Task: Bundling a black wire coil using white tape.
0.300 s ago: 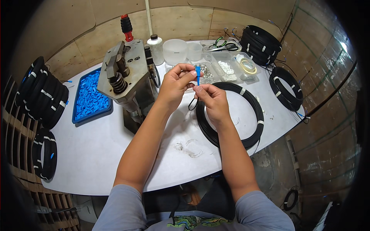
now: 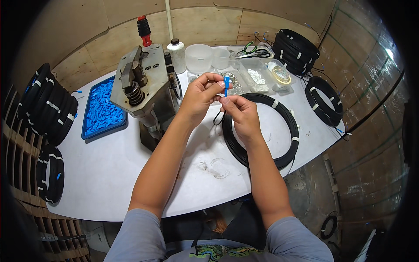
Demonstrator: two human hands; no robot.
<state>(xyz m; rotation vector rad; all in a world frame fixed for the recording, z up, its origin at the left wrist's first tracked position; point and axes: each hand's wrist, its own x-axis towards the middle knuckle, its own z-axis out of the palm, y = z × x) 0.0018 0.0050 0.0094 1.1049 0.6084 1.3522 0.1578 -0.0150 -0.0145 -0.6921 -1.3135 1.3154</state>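
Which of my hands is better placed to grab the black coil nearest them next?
Right, probably: your right hand overlaps the black coil in this view, while your left hand sits clear of it, farther left. Both hands are at the blue connector, so either would likely need to let go first.

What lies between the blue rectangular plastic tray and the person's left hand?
A bulky grey metal machine stands between the tray and the left hand, in the head view.

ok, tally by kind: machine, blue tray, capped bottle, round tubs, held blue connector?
Machine: 1
Blue tray: 1
Capped bottle: 1
Round tubs: 2
Held blue connector: 1
Total: 6
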